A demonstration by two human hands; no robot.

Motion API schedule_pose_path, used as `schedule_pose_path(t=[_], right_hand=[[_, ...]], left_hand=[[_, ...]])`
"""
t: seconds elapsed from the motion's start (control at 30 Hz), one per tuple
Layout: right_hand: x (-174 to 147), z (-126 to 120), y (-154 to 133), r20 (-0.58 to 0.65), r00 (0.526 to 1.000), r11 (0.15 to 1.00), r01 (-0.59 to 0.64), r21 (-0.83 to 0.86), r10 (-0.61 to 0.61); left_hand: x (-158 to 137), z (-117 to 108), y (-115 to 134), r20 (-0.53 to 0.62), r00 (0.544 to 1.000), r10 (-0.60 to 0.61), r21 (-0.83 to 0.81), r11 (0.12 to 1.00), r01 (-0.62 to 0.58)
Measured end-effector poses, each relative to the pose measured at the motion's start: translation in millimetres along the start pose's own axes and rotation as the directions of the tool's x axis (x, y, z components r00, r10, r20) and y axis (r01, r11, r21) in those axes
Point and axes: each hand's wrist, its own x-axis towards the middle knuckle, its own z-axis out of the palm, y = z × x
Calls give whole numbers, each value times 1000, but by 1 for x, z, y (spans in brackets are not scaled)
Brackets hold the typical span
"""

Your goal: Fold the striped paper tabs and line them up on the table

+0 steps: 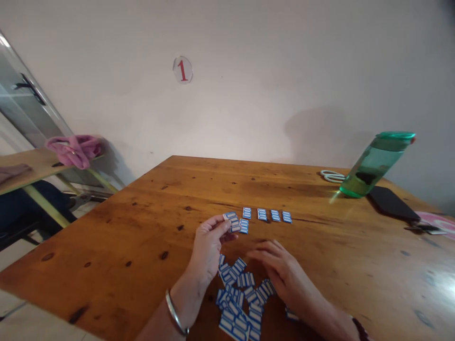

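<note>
Between the thumb and fingers of my left hand point(209, 239) is a small white label sheet point(232, 220) with blue-bordered boxes. Just beyond it lies another sheet point(243, 226) flat on the table, partly covered from view. My right hand point(280, 265) hovers palm down at the right side of a loose pile of label sheets point(236, 303), fingers stretched out and holding nothing visible. Past both hands, several sheets point(262, 214) lie spaced out in a row. One more sheet point(292, 314) pokes out from under my right forearm.
On the wooden table point(159, 203), a green bottle point(377, 166) stands at the back right beside a white cable point(332, 176) and a dark phone point(393, 202). A pink round item point(439, 222) is at the right edge. Another person's hand point(14, 171) rests on a side table with pink cloth point(76, 149).
</note>
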Motion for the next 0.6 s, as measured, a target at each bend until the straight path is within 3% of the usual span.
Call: schedule_pose_path(t=[0.13, 0.27, 0.47, 0.6], right_hand=[[0, 3, 0, 191, 982, 971, 41, -236, 5], [-1, 7, 5, 272, 962, 945, 82, -318, 8], [0, 8, 3, 317, 948, 922, 139, -361, -19], [0, 5, 0, 245, 969, 919, 82, -386, 17]], left_hand=[[1, -2, 4, -10, 1000, 12, -61, 998, -12], [0, -1, 5, -8, 1000, 16, -77, 997, -16], [1, -3, 8, -64, 997, 40, -114, 992, -47], [1, -2, 7, -71, 997, 25, -117, 993, -33]])
